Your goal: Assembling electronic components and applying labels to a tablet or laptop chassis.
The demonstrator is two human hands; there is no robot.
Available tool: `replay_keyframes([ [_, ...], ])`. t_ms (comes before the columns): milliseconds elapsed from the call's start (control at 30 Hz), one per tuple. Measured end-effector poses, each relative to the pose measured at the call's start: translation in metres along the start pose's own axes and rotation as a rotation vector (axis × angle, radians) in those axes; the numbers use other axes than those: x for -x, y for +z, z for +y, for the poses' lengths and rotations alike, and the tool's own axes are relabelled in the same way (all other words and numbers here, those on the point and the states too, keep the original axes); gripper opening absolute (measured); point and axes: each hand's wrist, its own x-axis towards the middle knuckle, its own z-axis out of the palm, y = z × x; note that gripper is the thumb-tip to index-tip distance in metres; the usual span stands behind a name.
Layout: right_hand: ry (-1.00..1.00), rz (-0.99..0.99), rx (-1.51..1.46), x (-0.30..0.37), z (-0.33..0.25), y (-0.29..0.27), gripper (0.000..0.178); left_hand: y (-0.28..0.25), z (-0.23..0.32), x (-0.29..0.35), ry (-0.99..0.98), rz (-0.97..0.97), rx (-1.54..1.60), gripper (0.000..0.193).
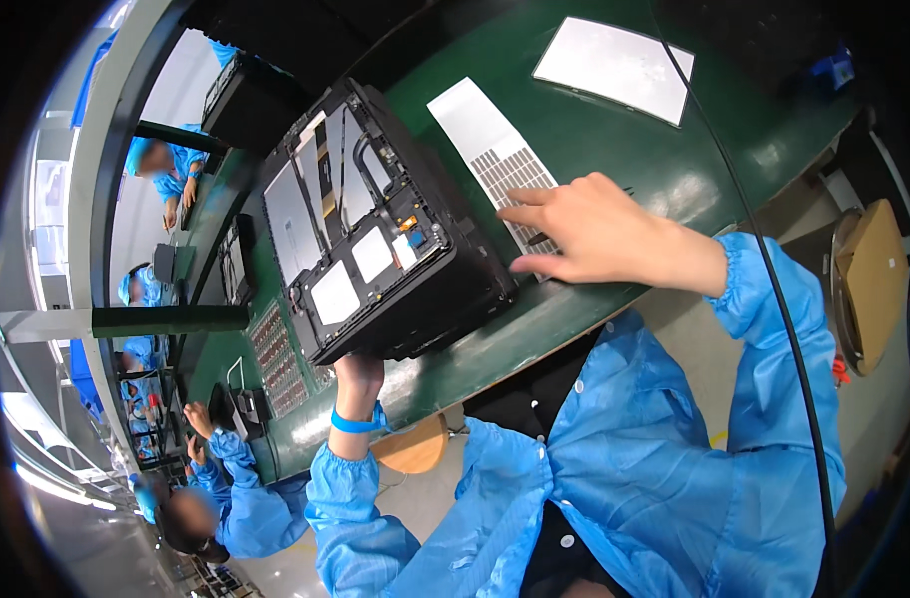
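Observation:
My right hand [589, 231] reaches over a white sheet marked with a grid of small cells [511, 167], fingers stretched and thumb apart. A small dark tip shows beneath its fingers; I cannot make out what it is. On the left, my left hand [361, 371] is at the near lower corner of a thick black stack [445, 289], its fingers hidden by it. On top of the stack lies an opened flat device [360, 214] with bare inner parts, silver plates, white patches and a small orange piece. A blue band [358, 423] circles my left wrist.
A white rectangular panel [614, 68] lies on the green table [415, 384] at the far right. A black cable [764, 249] hangs across the right side. Left of the stack are a sheet of small parts [277, 357], a shelf post [111, 169] and co-workers in blue.

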Motion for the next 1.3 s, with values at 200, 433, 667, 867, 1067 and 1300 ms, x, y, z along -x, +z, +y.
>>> replay_keyframes([
  [200, 0.096, -0.169, 0.143, 0.009, 0.051, -0.016, 0.028, -0.036, -0.005, -0.024, 0.097, -0.395, -0.062, 0.041],
  [433, 0.261, -0.294, -0.175, 0.021, -0.046, 0.002, 0.061, 0.008, -0.025, 0.013, 0.162, -0.27, 0.186, 0.033],
  [667, 0.373, 0.03, -0.24, 0.038, -0.103, 0.064, 0.072, 0.047, -0.052, 0.103, 0.308, -0.264, 0.25, 0.072],
  [867, 0.188, -0.314, -0.673, -0.005, -0.057, 0.056, 0.046, 0.019, -0.002, 0.002, 0.215, -0.266, 0.269, 0.089],
  [1067, 0.214, 0.2, -0.089, -0.094, 0.101, 0.04, 0.04, 0.061, -0.02, 0.087, 0.123, -0.16, 0.356, 0.084],
  [1300, 0.37, -0.128, -0.211, -0.147, 0.115, 0.054, 0.038, 0.06, -0.023, 0.054, 0.204, -0.415, 0.36, 0.076],
])
